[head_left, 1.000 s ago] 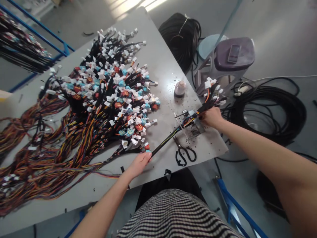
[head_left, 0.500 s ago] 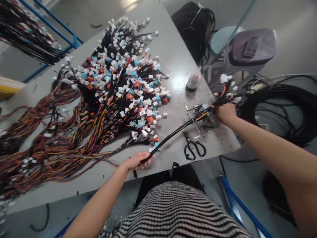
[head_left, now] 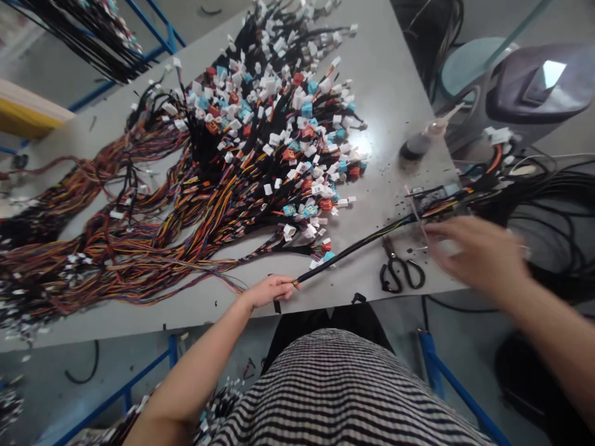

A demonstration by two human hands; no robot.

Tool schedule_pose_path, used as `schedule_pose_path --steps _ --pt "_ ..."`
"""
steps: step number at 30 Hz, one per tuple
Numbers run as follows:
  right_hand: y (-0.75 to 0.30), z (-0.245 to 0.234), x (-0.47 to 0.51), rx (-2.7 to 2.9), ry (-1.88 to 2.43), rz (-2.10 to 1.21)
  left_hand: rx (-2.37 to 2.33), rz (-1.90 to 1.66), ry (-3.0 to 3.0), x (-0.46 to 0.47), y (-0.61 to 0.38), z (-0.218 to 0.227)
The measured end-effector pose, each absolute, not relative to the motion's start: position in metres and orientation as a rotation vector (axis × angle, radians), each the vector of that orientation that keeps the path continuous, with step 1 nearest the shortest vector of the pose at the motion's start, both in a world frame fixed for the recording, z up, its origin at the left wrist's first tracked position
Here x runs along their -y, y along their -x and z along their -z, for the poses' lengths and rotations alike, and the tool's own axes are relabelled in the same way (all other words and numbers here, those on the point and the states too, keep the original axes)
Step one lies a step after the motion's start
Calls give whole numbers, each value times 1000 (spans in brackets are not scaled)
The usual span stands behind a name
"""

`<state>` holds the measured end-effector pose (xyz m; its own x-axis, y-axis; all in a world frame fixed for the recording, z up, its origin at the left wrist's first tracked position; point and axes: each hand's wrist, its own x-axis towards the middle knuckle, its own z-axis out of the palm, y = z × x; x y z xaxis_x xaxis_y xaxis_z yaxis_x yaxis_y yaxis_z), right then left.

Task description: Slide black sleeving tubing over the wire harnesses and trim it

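Note:
My left hand (head_left: 272, 291) is closed around the near end of a black-wrapped wire harness (head_left: 360, 241), close to the table's front edge. The harness slants up to the right across a small clear fixture (head_left: 421, 220). Its far end carries white connectors (head_left: 497, 136) and hangs past the table's right edge. My right hand (head_left: 478, 254) is just below that stretch of harness, by the fixture, and no longer around it. Motion smears its fingers, so I cannot tell whether they hold anything. Black-handled scissors (head_left: 402, 269) lie on the table between my hands.
A big heap of wire harnesses (head_left: 209, 204) with white, blue and red connectors covers the table's left and middle. A bottle with a pointed tip (head_left: 418, 145) lies near the right edge. Beyond are a stool (head_left: 515, 93) with a phone and black cable coils (head_left: 558, 210).
My right hand has let go of the harness near its connector end and moved down to the fixture. My left hand keeps its hold. The view has shifted, so the table appears farther right.

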<state>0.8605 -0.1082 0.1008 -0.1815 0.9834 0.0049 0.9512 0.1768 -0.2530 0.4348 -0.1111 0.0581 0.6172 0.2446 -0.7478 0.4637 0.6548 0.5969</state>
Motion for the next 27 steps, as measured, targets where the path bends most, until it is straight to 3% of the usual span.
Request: schedule_pose_path --steps 4,7,17,27 --pt "-703 -99 100 2789 1241 -915 -993 32 -1199 118 -434 -65" --pt "-640 -83 82 3031 1245 -1179 -1051 -14 -1413 119 -443 -66" --pt "-655 -65 104 2978 1433 -772 -1042 -219 -1437 120 -453 -63" --pt "-599 -74 107 2785 1606 -1251 -874 -34 -673 103 -421 -44"
